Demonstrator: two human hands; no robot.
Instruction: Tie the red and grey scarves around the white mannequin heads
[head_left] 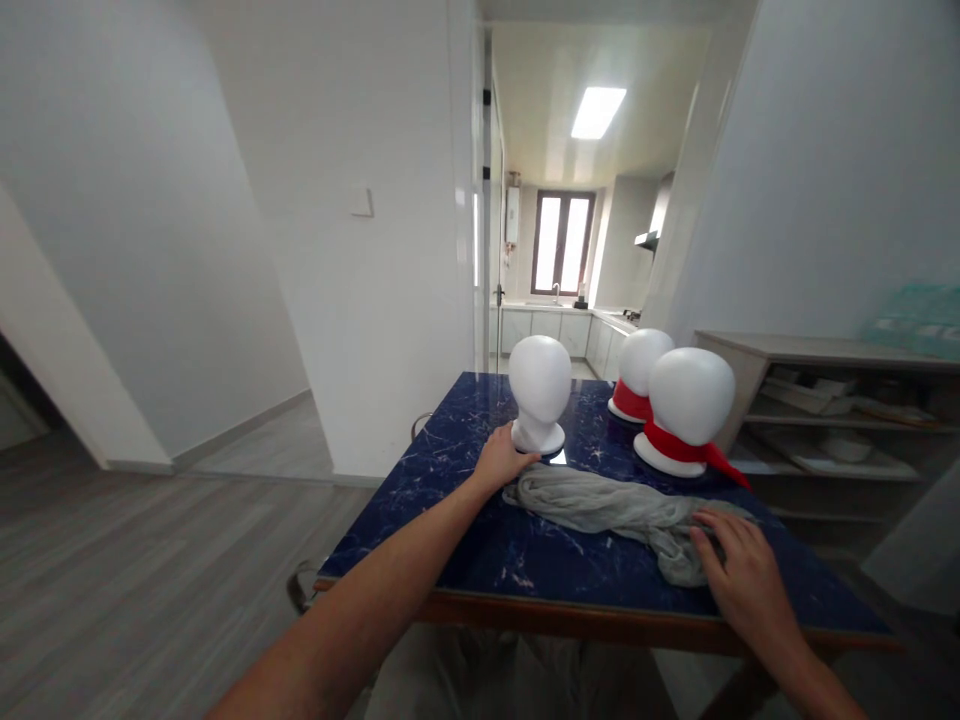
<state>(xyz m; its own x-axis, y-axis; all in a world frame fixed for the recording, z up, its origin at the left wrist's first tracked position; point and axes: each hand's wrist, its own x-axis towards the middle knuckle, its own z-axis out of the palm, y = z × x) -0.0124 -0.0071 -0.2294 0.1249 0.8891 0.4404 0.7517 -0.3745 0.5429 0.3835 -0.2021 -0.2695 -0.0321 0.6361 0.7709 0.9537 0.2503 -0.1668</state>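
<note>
Grey cloth (600, 500), bunched | left hand (504, 460): curled, gripping base of white head (540, 380), behind cloth's left end | right hand (736, 555): loosely open, atop cloth's right end

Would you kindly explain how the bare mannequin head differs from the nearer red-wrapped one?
The bare head wears no cloth; the wrapped head has red cloth around it. The left hand touches the bare head; the wrapped head stands untouched. Both are white.

Scarf (600, 503) on table (517, 570), before mannequin heads (540, 378)
</note>
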